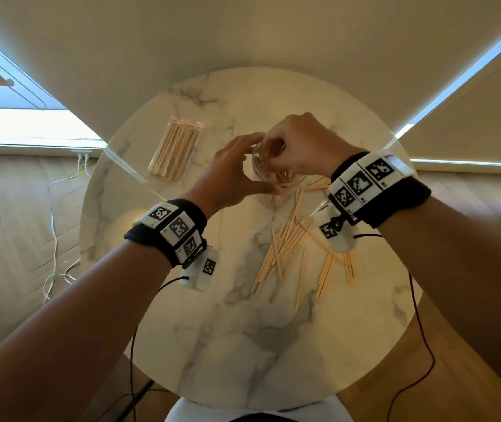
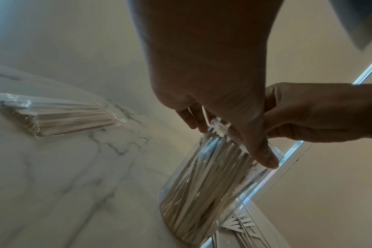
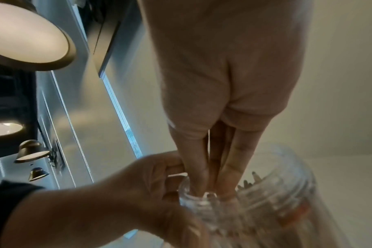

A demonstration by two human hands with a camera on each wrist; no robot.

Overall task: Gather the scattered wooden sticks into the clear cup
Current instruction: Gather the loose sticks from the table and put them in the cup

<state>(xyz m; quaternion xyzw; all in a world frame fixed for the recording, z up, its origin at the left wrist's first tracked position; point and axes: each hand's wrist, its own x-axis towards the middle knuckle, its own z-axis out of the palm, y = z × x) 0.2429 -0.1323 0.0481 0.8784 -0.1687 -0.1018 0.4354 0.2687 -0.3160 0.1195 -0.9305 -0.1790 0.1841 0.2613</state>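
The round marble table (image 1: pixel 243 345) filled the middle of the head view, above a wooden floor (image 1: pixel 14 223) and before pale window blinds (image 1: pixel 243 32). A white cable (image 1: pixel 52 214) lay on the floor at nine o'clock.

The clear cup (image 2: pixel 212 184) stood on the table near its centre, a little toward twelve o'clock, and it held many wooden sticks upright. The left hand (image 1: pixel 231 175) curled around the cup's side, thumb and fingers gripping the wall. The right hand (image 1: pixel 301 147) was above the rim, with its fingers (image 3: pixel 234 161) narrow and straight together, reaching down into the mouth among the sticks; I cannot tell if they pinched one.

A clear bag (image 1: pixel 176 150) full of sticks lay flat at ten o'clock from the cup.

The scattered wooden sticks (image 1: pixel 289 248) lay loose at five o'clock from the cup, crossing one another.
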